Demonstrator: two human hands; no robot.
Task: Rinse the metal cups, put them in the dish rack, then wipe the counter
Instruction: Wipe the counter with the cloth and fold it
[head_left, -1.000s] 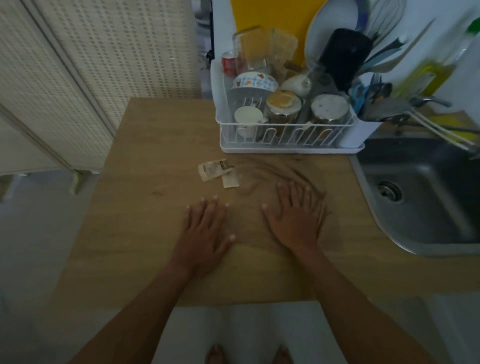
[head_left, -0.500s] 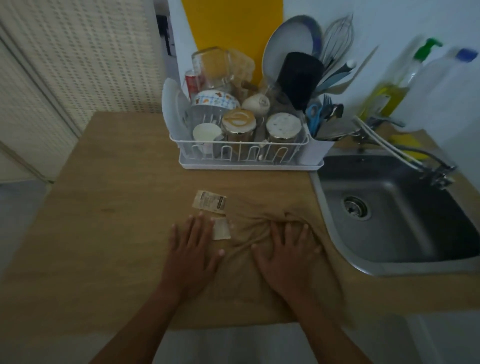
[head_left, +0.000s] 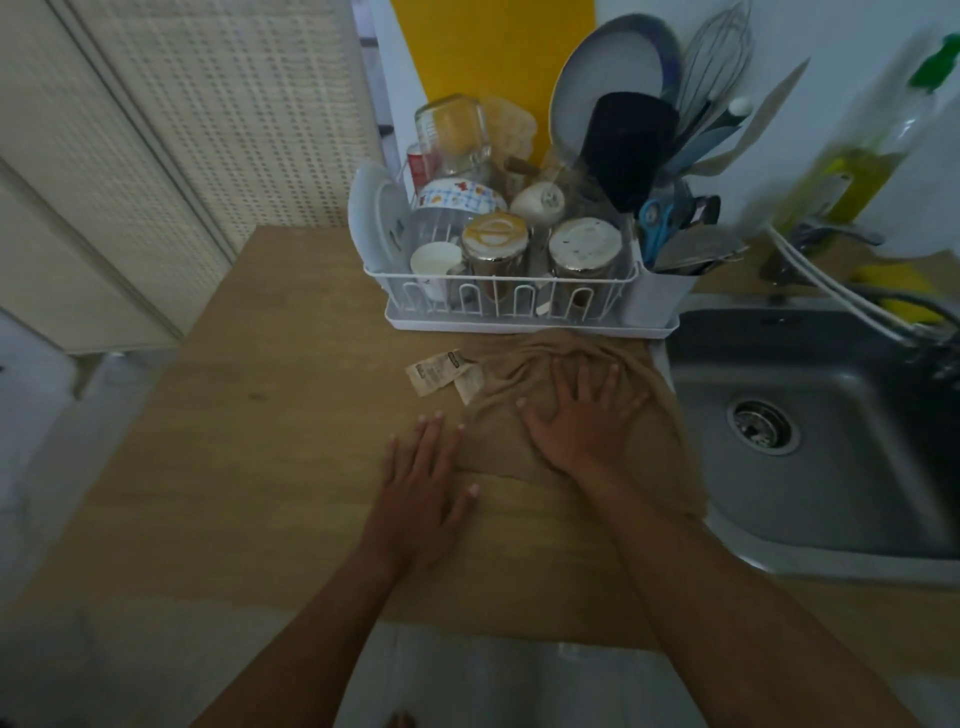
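Two metal cups (head_left: 494, 254) (head_left: 584, 254) stand upside down at the front of the white dish rack (head_left: 519, 325). A tan cloth (head_left: 498, 431) with white tags lies bunched on the wooden counter (head_left: 260, 415) just in front of the rack. My right hand (head_left: 582, 415) presses flat on the cloth, fingers spread. My left hand (head_left: 423, 488) lies flat on the bare counter at the cloth's left edge, holding nothing.
The rack also holds plates, a bowl, a glass jar, a mug and utensils. A steel sink (head_left: 810, 441) with a drain lies to the right, a faucet (head_left: 826, 239) and soap bottles behind it. A woven cabinet (head_left: 156, 130) stands at the left.
My right hand has pushed the cloth forward and right, up toward the rack. My left hand has slipped off the cloth onto bare counter.
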